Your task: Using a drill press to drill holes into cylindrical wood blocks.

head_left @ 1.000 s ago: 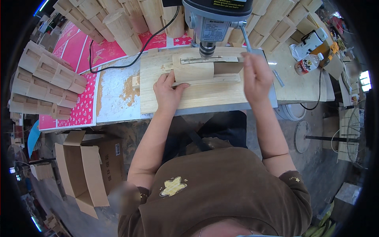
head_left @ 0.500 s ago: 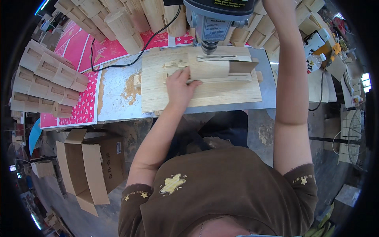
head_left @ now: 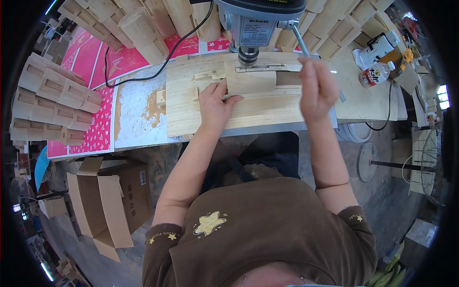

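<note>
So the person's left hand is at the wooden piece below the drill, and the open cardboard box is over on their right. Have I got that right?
Not quite: the head view shows the open cardboard box on the person's left. Their left hand is indeed at the wooden piece below the drill.

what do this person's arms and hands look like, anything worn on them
The left sleeve and right sleeve are short and dark brown, with small yellow stars and light lettering near the hems. Both forearms are bare below. The left hand and right hand wear no gloves, and no watch or bracelet shows.
</note>
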`<move>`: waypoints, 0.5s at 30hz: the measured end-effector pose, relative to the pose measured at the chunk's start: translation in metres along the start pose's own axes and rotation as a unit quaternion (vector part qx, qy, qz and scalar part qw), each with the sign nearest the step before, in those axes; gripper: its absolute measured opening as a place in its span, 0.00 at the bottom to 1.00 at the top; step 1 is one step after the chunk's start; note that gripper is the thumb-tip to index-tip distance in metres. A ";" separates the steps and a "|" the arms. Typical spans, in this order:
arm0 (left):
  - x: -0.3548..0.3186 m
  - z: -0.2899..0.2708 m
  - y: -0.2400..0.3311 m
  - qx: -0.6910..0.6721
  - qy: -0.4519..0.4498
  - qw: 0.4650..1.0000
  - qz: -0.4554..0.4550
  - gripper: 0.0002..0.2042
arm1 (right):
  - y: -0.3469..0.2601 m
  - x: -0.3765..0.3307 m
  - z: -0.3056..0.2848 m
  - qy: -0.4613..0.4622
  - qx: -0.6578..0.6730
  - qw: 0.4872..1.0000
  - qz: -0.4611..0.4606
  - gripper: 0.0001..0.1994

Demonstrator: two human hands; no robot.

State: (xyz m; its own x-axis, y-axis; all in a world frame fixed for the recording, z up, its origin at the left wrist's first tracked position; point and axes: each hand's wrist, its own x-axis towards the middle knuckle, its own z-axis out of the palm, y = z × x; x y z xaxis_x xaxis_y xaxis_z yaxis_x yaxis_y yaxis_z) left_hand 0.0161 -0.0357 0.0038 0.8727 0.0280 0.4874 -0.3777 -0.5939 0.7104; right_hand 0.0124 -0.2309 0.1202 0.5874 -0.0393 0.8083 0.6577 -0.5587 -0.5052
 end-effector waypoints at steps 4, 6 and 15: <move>0.001 0.004 0.000 -0.015 0.000 1.000 0.000 0.27 | 0.035 -0.025 0.025 0.056 0.015 0.996 -0.069 0.01; 0.000 0.003 0.001 0.000 0.000 1.000 0.008 0.28 | 0.037 -0.023 0.022 0.049 0.003 0.994 -0.097 0.02; 0.005 -0.009 0.014 -0.036 -0.026 0.996 -0.077 0.26 | 0.001 0.128 -0.008 0.003 -0.077 0.997 -0.004 0.11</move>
State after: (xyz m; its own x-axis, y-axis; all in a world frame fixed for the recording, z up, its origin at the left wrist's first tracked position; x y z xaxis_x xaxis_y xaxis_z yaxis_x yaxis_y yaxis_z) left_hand 0.0124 -0.0362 0.0210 0.9360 0.0726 0.3445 -0.2572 -0.5272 0.8099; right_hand 0.0845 -0.2428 0.2260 0.5796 -0.0392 0.8140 0.5820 -0.6793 -0.4471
